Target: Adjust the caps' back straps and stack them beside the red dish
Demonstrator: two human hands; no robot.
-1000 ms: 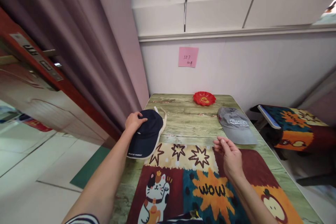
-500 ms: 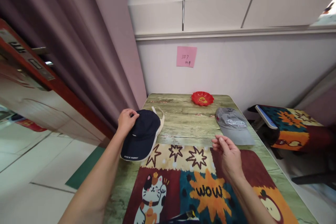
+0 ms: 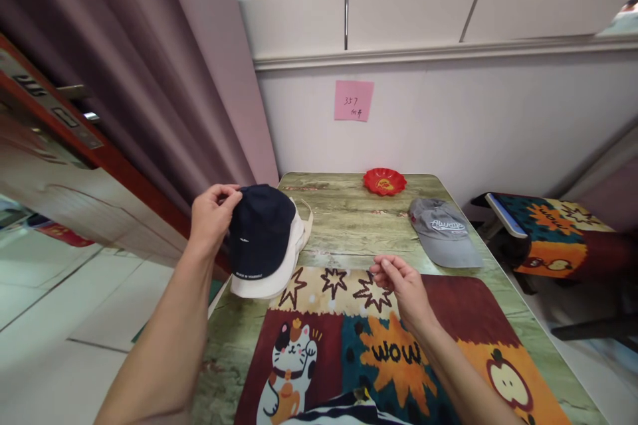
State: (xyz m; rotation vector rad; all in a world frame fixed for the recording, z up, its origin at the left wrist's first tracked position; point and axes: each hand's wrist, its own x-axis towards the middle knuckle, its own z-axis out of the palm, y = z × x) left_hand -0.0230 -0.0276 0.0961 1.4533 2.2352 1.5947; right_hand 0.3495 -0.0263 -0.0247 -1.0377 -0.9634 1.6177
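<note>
Pinched in my left hand (image 3: 214, 212) is the upper left side of a navy cap (image 3: 264, 232), lifted partly off a white cap (image 3: 272, 285) beneath it. The white cap rests at the table's left side, its brim and a strap showing past the navy one. Over the patterned mat's star band hovers my right hand (image 3: 401, 285), thumb against curled fingers; nothing shows in it. To its right lies a grey cap (image 3: 443, 232) with white lettering, not touched by either hand.
A red scalloped dish (image 3: 385, 181) stands near the table's back edge. The patterned mat (image 3: 319, 325) covers the front of the wood-look table (image 3: 343, 212). A wooden door (image 3: 94, 146) and curtain (image 3: 199, 66) border the left; a stool (image 3: 563, 232) is at right.
My left hand has raised the navy cap up and left, uncovering more of the white cap. My right hand has moved left, away from the grey cap.
</note>
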